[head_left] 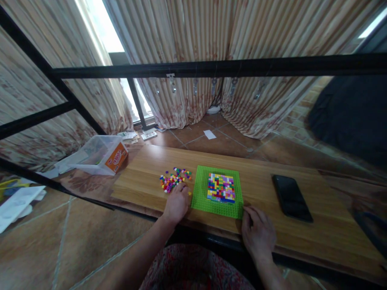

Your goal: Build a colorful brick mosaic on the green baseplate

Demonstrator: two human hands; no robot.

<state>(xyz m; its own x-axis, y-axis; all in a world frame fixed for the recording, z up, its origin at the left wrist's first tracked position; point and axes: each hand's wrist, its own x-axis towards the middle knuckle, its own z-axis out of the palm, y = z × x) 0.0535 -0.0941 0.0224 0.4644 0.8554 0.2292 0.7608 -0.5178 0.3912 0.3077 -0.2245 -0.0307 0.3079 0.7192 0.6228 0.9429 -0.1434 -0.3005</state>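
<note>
A green studded baseplate lies on the low wooden table. On it sits a nearly square block of small multicoloured toy bricks, in many colours, with a blue row along its near edge. To the left is a loose pile of small bricks. My left hand reaches into the near side of this pile, fingers bent down and together; whatever is under the fingertips is hidden. My right hand rests at the baseplate's near right corner, its curled fingers and thumb against that corner.
A black phone lies on the table to the right. Beyond the table's left end stands a clear plastic box with an orange label. A black metal bar crosses above, before striped curtains. Papers lie on the tiled floor.
</note>
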